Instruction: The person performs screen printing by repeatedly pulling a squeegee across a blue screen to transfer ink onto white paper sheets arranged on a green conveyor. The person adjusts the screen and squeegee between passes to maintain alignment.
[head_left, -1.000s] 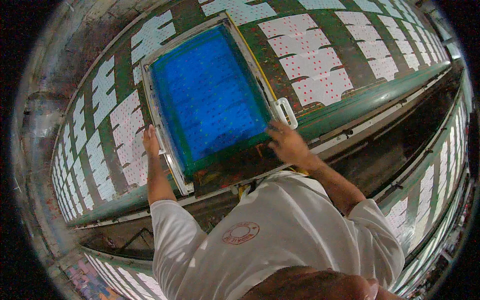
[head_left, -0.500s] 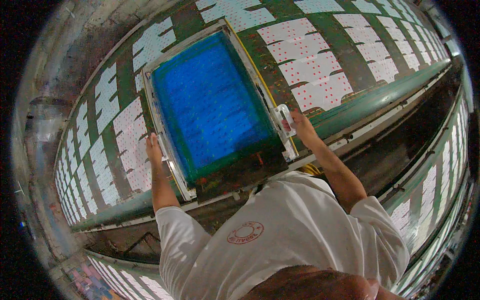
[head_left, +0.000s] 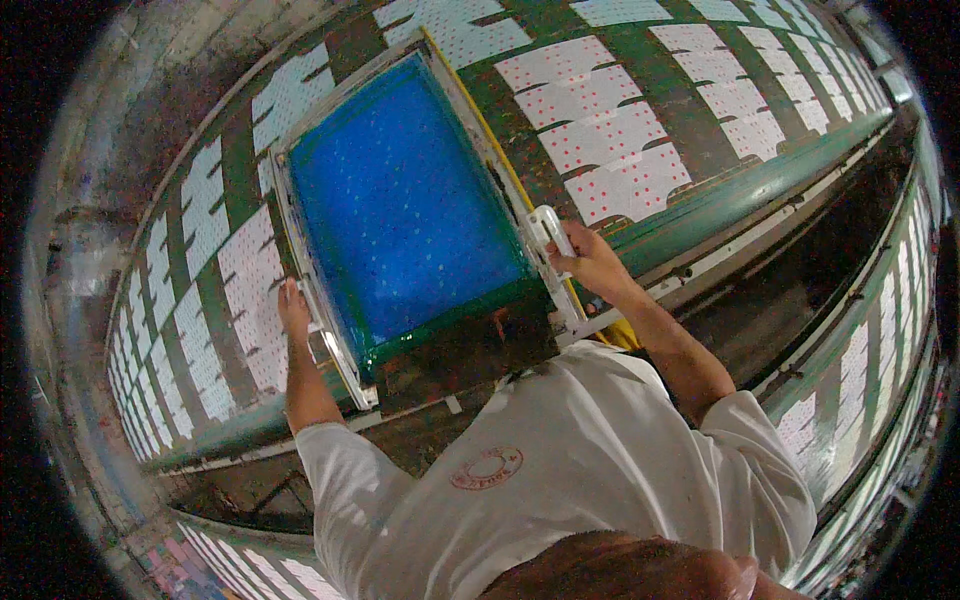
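A screen printing frame [head_left: 487,150] with a blue mesh [head_left: 400,210] and a green border lies tilted across the long green table in front of me. Pale dots show through the mesh. My left hand [head_left: 294,308] is closed on the white handle at the frame's left side; its fingertips are partly hidden. On the right side, my right hand [head_left: 590,262] grips the other white handle [head_left: 548,230]. Just past the frame's right side lie white cut pieces printed with red dots [head_left: 618,135]. More dotted pieces [head_left: 255,300] lie to the left of the frame.
Rows of white cut pieces [head_left: 720,95] cover the green table [head_left: 740,205] to both sides. A metal rail [head_left: 700,285] runs along its near edge. Another table with white pieces [head_left: 850,400] stands at the right, beyond a dark gap. Something yellow [head_left: 622,335] hangs near my right forearm.
The frame and both my hands have shifted a little to the left. Pale dots now show in the blue mesh, which looked darker and streaked before.
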